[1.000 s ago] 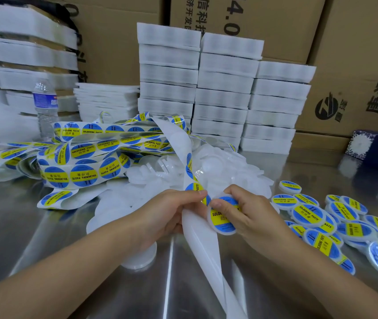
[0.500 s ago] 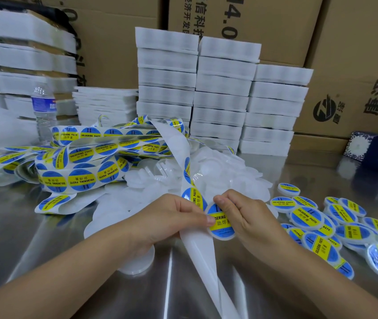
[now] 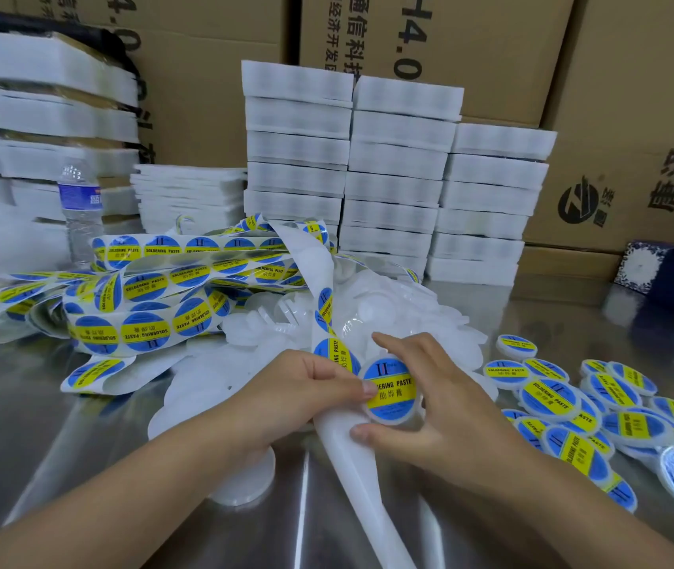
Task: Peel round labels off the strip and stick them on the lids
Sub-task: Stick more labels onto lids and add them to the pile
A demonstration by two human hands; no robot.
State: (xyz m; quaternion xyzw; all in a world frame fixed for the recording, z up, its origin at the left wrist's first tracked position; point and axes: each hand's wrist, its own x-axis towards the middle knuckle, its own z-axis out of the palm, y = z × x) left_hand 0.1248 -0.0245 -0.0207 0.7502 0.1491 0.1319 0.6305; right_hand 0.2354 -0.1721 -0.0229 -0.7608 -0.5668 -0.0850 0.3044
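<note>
A worker's left hand [image 3: 306, 388] and right hand [image 3: 429, 412] are bare, with thumbnails [image 3: 369, 388] trimmed short and plain. The left forearm [image 3: 121, 498] and right forearm [image 3: 573, 515] are uncovered as far as the view reaches.

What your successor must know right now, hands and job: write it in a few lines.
Left hand grips the strip, thumb pressing the label.
Right hand holds the lid under that label.
Done: labelled lids piled at right.
Left: press this label flat; bare lids behind the hands, full strips at left.
</note>
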